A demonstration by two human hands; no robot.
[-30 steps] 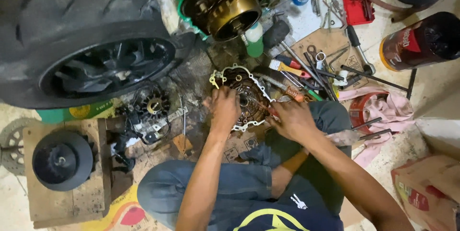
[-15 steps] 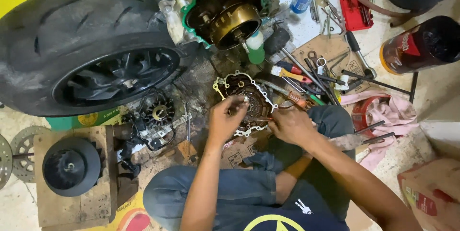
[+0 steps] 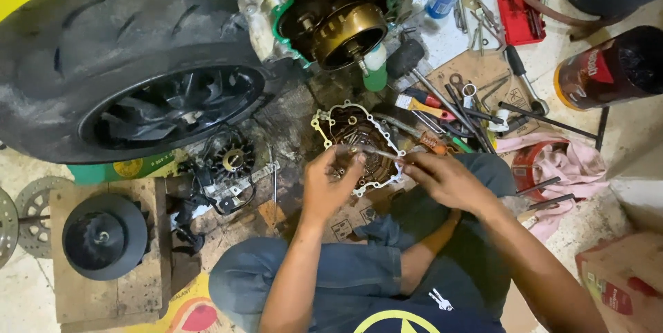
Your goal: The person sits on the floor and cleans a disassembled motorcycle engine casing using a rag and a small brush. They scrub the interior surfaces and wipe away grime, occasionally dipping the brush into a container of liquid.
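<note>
A greasy engine cover (image 3: 360,145) with a pale gasket rim lies on the floor in front of my crossed legs. My left hand (image 3: 330,182) rests on its near left edge, fingers curled around a small part I cannot make out. My right hand (image 3: 442,178) sits at the cover's right edge and pinches a thin metal tool (image 3: 384,154) that reaches across the cover toward the left hand. Beyond the cover stands the open green engine case (image 3: 331,18) with a brass-coloured rotor, next to a big black rear tyre (image 3: 131,63).
Screwdrivers and wrenches (image 3: 449,108) lie scattered to the right on cardboard. A red toolbox (image 3: 514,1), a dark can (image 3: 608,70) and a pink rag (image 3: 573,170) are further right. A stator (image 3: 231,160), a black pulley on a wooden block (image 3: 103,236) and brake discs (image 3: 34,205) sit left.
The view has shifted slightly. My left hand has lifted off the cover's centre toward its near edge, and my right hand now holds the thin tool across the cover.
</note>
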